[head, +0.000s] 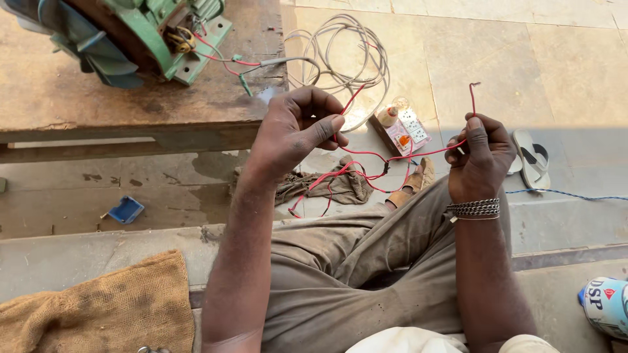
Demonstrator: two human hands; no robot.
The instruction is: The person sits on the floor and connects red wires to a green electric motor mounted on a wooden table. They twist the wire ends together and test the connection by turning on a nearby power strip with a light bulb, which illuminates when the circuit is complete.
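Red wire (pixel 366 157) is stretched between the two hands above the lap, its loose loops hanging in the middle. On the far left, a wooden bench (pixel 98 91) is occupied by a green motor (pixel 150 33). The left hand (pixel 294 127) is closed, pinching one wire strand; the right hand (pixel 481 157) is closed round the other end, whose bare tip points upward.

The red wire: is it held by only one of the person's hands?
No, both the left hand and the right hand pinch the red wire.
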